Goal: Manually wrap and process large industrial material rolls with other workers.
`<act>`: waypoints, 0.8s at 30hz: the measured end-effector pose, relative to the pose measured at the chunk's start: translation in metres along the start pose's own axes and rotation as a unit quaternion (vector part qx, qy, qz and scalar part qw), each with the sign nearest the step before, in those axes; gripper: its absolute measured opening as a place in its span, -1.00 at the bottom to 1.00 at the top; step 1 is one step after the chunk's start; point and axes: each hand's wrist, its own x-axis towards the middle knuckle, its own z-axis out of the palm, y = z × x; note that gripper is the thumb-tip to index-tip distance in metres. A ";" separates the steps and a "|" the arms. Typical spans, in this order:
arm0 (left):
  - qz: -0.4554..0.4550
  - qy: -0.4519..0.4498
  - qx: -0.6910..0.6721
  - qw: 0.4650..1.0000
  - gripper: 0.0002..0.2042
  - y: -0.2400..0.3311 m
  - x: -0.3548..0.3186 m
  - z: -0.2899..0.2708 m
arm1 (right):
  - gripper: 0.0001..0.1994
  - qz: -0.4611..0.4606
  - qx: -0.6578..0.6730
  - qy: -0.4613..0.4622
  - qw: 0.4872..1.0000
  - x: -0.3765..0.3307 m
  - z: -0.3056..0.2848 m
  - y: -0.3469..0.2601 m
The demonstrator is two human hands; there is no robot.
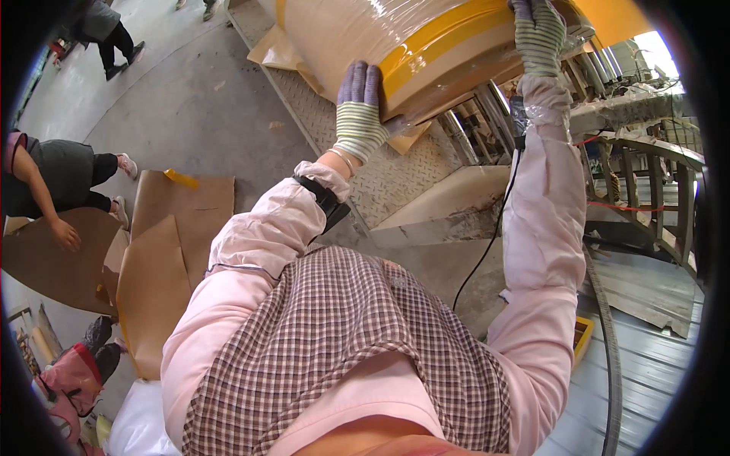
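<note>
A big roll (357, 30) wrapped in brown paper and clear film, with a yellow band round its end, lies at the top of the view. My left hand (359, 112), in a striped glove with purple fingers, presses flat against the roll's lower edge by the yellow band. My right hand (538, 34), in the same kind of glove, lies on the roll's end higher up, fingers spread over the band. Both arms are in pink sleeves.
A checker-plate metal platform (395, 167) sits under the roll. Brown cardboard sheets (163, 251) lie on the concrete floor at left, where a crouching person (53, 178) touches one. Another person (106, 34) stands far back. A black cable (487, 243) hangs at right beside wooden pallets (646, 175).
</note>
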 end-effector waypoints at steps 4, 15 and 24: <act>-0.144 -0.063 -0.038 0.987 0.09 -0.007 -0.025 0.005 | -0.91 0.039 -0.012 -0.011 0.999 0.003 0.006 0.005; -0.290 -0.213 -0.045 0.932 0.02 -0.044 -0.114 0.012 | -0.75 0.048 0.100 -0.006 0.994 -0.006 0.024 0.051; -0.220 -0.102 -0.117 0.963 -0.06 -0.024 -0.079 0.007 | -0.69 -0.132 -0.136 -0.020 0.982 -0.037 0.014 0.012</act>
